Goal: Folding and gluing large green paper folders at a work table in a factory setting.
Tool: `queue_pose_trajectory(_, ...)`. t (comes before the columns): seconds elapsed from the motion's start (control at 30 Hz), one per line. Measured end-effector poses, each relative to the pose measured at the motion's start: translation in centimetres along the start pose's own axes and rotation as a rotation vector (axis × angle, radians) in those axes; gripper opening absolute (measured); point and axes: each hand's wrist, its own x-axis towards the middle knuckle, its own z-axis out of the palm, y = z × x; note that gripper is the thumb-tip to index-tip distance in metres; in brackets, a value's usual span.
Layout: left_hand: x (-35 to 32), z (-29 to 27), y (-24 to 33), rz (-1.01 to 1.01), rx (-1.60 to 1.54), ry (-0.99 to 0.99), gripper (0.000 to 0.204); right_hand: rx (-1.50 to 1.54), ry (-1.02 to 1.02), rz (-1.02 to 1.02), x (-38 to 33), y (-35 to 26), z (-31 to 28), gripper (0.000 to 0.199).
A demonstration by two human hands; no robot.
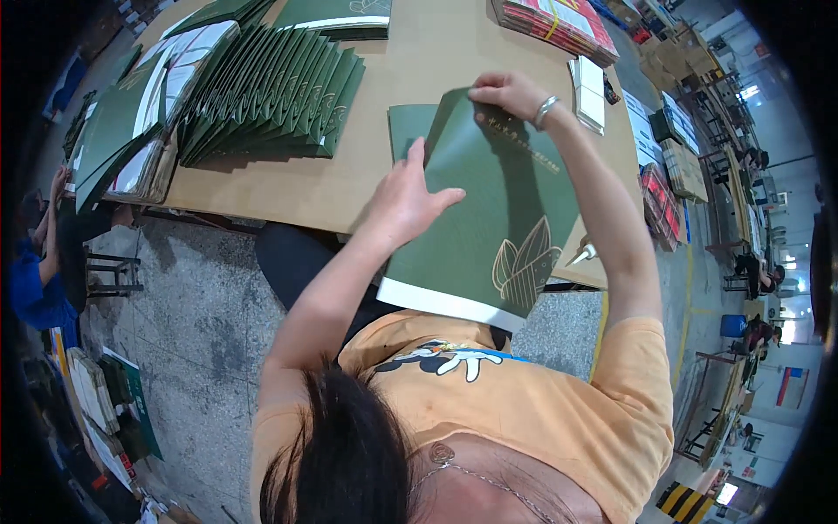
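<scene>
A flat green paper bag [489,210] with gold line drawings and a white strip along its near edge lies in front of me, overhanging the table's near edge. My right hand [511,94] pinches its far edge, which is lifted and curls over. Thumb and fingers spread, my left hand [410,192] rests at the bag's left side with nothing gripped. Under the raised part shows another green layer [408,122]; whether it belongs to the same bag I cannot tell. A small white-nozzled bottle [585,253] is at the bag's right, partly hidden.
Fanned green folded bags [271,96] cover the table's left side, beside a tied pile of white and green sheets [188,70]. At the far right lie red bundled packs [559,26] and white strips [589,96]. Another person [44,271] sits at the left.
</scene>
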Motion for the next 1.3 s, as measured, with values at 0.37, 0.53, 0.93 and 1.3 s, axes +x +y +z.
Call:
queue_pose_trajectory(0.37, 1.6, 3.2, -3.1, -0.182, -0.164, -0.023, 0.082, 0.385, -0.29, 0.051, 1.5, 1.4, 4.4, 0.017)
queue_pose_trajectory(0.53, 3.4, 3.5, -5.2, -0.085, -0.407, -0.165, 0.057, 0.187, -0.27, 0.04, 3.1, 2.0, 5.2, 0.026)
queue_pose_trajectory(0.93, 5.0, 6.8, -8.2, -0.208, -0.18, -0.152, 0.042, 0.045, -0.315, 0.173, 6.0, 8.1, 8.4, 0.027)
queue_pose_trajectory(1.3, 3.1, 9.3, -6.5, -0.244, -0.101, 0.101, 0.026, -0.621, 0.27, 0.333, 3.6, 8.6, 13.6, 0.087)
